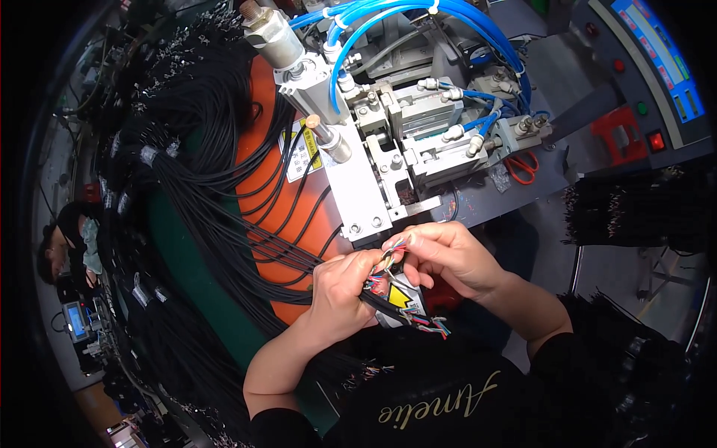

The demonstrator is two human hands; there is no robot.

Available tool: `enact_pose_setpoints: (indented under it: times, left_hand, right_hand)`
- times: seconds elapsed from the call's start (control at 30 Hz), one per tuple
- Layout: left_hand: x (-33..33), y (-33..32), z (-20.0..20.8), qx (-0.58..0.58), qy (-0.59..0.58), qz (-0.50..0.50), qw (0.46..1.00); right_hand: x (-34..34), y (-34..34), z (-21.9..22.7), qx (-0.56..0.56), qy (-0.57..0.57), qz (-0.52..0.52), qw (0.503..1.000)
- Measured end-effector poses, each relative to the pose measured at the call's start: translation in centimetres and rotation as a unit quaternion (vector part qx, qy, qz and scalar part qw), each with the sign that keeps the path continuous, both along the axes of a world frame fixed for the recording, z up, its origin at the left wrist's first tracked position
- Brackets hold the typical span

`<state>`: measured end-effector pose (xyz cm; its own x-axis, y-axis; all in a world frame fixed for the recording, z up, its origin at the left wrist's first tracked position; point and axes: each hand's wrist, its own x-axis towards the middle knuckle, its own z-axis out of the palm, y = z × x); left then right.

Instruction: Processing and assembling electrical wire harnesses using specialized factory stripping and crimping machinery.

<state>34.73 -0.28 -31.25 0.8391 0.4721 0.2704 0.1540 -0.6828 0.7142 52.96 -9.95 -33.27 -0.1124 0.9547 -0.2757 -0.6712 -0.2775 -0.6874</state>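
Observation:
My left hand (340,290) is closed around a few black cables (388,305), whose stripped ends of red, blue, white and green wires (433,324) stick out below it. Between my hands are the fanned coloured wires (390,255) of one cable end. My right hand (457,261) pinches these wires between thumb and fingers; its other fingers are curled. Both hands are just in front of a metal machine (347,183) with pneumatic cylinders, not touching it as far as I see. The fingertips partly hide the wires.
Thick bundles of black cable (202,201) lie over an orange surface (261,97) on the left. Blue air hoses (463,19) arch over the machine. Red-handled scissors (523,168) lie right of it, below a control panel (657,67). Another person (71,239) is at far left.

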Motion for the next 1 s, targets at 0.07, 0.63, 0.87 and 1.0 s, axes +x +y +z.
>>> enact_pose_setpoints:
  times: [0.07,0.63,0.87,1.0]
  left_hand:
    - [0.1,-0.1,0.2,0.005,0.000,0.000,1.000]
    - [-0.4,1.5,0.8,-0.221,0.057,-0.059,0.972]
    - [-0.6,1.1,0.4,-0.197,0.065,-0.038,0.977]
    - [-0.5,1.5,0.7,-0.218,0.060,-0.059,0.972]
  right_hand:
    - [-0.3,-0.2,0.0,-0.015,0.007,-0.005,1.000]
    - [0.4,0.6,-0.9,0.113,-0.165,-0.014,0.980]
    - [0.7,0.8,-0.8,0.199,-0.330,-0.044,0.922]
    - [1.0,0.8,-0.9,0.156,-0.211,-0.009,0.965]
